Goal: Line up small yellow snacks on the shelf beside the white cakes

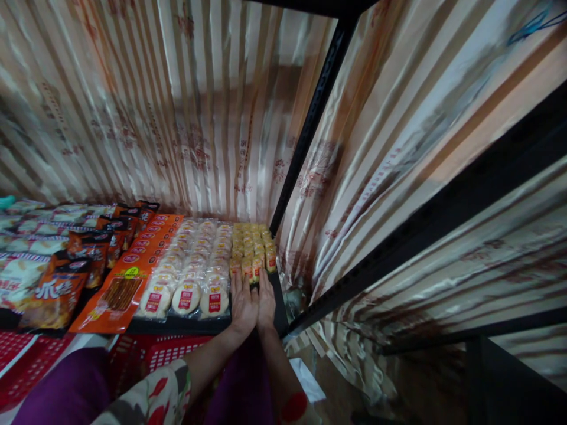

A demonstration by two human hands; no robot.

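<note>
Both hands reach forward side by side at the right end of a black shelf (190,326). My left hand (244,305) lies with its fingers stretched out against the front of the small yellow packets (248,243), which stand in several tight rows. Close beside it, my right hand (266,302) also has straight fingers, at the right-hand rows of these packets. Neither hand is wrapped around a packet. To the left are rows of round white cakes (186,297) in clear wrappers with red labels.
Flat orange snack bags (116,295), dark orange bags (55,295) and white bags (20,280) fill the shelf farther left. A black upright post (310,118) stands behind the right corner. Striped curtains (199,118) hang behind. Red perforated baskets (168,353) sit below.
</note>
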